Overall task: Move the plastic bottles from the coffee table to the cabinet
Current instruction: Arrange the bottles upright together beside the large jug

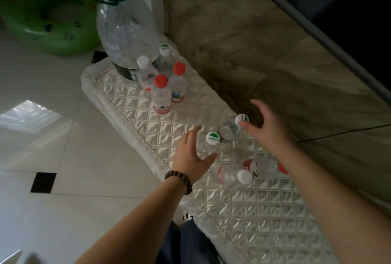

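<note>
Reaching over a quilted tabletop (264,232), two bare hands spread wide, each grip released and grasping nothing. The left hand (190,155) and right hand (268,128) flank two upright green-capped bottles (227,131). Nearer the person than those, two bottles (249,170) lie on their sides. Beyond them stand four small bottles (163,86) and a large jug (127,31). Whether this surface is the coffee table or the cabinet is unclear, so progress cannot be judged. Open quilt surrounds the pair; the tabletop's edge runs just beside the left hand.

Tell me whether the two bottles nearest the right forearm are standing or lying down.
Lying down. The white-capped bottle and the red-labelled bottle both rest on their sides on the quilted cover.
</note>
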The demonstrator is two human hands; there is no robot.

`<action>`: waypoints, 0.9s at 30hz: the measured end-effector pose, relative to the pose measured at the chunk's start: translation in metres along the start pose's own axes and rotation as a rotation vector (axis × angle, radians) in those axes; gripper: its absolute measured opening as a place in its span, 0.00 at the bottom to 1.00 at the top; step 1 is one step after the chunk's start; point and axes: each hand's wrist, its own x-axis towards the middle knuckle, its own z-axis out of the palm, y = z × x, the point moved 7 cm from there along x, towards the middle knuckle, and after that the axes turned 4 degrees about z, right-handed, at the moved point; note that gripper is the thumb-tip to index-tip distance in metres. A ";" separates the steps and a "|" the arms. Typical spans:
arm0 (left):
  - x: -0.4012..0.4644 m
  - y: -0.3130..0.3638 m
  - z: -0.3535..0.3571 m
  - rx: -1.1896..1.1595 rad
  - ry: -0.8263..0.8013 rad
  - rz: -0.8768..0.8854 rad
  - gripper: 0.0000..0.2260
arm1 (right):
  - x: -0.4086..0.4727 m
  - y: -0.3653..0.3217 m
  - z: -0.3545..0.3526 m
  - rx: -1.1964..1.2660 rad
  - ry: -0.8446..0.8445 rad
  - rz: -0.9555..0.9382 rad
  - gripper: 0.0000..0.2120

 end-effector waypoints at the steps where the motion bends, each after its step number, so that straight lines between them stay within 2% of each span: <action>1: 0.003 -0.002 0.004 0.011 0.006 -0.016 0.36 | 0.000 0.004 0.003 -0.005 -0.004 -0.001 0.36; 4: 0.012 -0.006 0.016 0.051 0.033 -0.042 0.35 | 0.001 0.014 0.017 -0.012 -0.047 0.005 0.39; 7: 0.014 -0.005 0.020 0.091 0.080 -0.045 0.30 | 0.004 0.022 0.030 0.005 -0.075 0.026 0.39; 14: 0.012 -0.007 -0.005 0.005 0.273 -0.095 0.28 | 0.015 0.019 0.041 0.062 -0.056 0.003 0.21; 22: 0.032 -0.029 -0.057 -0.042 0.553 -0.212 0.30 | 0.054 -0.049 0.054 0.076 -0.094 -0.199 0.18; 27: 0.047 -0.034 -0.065 -0.028 0.619 -0.331 0.27 | 0.081 -0.086 0.078 0.064 -0.138 -0.293 0.18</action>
